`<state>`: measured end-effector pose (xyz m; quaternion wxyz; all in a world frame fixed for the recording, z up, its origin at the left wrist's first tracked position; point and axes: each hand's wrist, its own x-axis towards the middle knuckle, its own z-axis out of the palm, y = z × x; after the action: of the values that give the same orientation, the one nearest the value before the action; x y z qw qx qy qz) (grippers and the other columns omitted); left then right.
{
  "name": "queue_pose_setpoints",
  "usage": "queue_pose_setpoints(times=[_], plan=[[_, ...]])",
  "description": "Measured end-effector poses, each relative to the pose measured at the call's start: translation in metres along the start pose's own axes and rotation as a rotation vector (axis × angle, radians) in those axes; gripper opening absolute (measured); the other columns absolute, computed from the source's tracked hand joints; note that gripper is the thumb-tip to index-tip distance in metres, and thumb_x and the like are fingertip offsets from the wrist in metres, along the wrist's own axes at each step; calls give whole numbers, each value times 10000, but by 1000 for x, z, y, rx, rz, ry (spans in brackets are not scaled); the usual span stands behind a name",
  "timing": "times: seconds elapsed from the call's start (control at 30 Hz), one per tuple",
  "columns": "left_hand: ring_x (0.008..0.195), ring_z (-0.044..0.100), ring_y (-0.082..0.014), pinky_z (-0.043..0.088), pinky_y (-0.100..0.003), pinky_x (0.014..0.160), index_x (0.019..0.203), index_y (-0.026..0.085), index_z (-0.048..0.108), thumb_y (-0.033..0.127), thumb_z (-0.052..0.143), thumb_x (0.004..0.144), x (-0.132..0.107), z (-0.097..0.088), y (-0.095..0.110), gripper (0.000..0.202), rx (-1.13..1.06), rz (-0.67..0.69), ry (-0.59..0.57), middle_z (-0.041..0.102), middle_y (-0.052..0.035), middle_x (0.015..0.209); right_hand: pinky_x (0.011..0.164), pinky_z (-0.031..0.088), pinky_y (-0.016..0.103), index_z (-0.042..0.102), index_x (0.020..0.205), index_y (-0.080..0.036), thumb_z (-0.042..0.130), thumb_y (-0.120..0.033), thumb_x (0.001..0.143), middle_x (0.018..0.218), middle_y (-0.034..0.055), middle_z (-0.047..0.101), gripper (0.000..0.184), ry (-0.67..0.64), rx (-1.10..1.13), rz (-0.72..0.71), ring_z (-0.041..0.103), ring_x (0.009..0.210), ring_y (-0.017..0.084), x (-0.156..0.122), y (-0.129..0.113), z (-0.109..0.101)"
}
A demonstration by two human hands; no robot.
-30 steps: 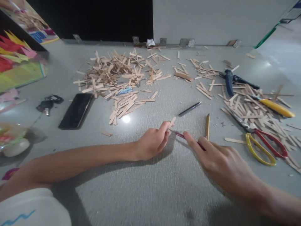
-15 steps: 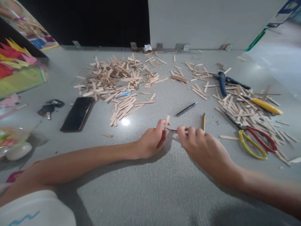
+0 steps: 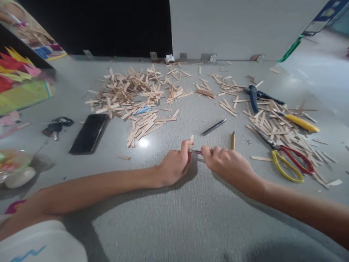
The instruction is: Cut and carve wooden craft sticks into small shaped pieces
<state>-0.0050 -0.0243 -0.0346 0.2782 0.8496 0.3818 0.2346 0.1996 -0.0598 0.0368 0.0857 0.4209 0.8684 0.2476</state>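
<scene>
My left hand pinches a wooden craft stick, which points up out of the fingers. Facing it, my right hand is closed around a thin red-handled tool. Its narrow metal tip meets the stick beside the left fingertips; most of the handle is hidden in the fist, so its exact kind is unclear. A pencil stub lies just beyond my right knuckles, and a dark pen rests further off.
Heaps of craft sticks lie back left, others at right. Among the latter are scissors with red and yellow handles, a yellow-handled tool and blue-handled pliers. A phone and keys lie left.
My right hand has shifted slightly left, nearer my left hand, with the red-handled tool showing less. The stick stays pinched. The whole view has moved slightly.
</scene>
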Motion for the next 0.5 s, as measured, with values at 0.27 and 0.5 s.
queue_pose_setpoints(times=[0.27, 0.5], plan=[[414, 513, -176, 376, -253, 503, 1372, 160, 362, 364, 230, 1118, -3, 2, -2, 352, 85, 2, -9, 606, 47, 626, 412, 112, 292, 624, 790, -189, 505, 53, 876, 501, 7, 587, 282, -78, -67, 16, 501, 353, 130, 0, -10, -20], [431, 549, -165, 407, -247, 506, 1382, 164, 361, 449, 167, 1151, -1, 1, -4, 415, 66, 27, 2, 628, 30, 671, 458, 201, 312, 661, 982, -163, 526, 20, 963, 634, 16, 687, 228, -220, 137, -73, 555, 455, 154, 9, 11, 2]])
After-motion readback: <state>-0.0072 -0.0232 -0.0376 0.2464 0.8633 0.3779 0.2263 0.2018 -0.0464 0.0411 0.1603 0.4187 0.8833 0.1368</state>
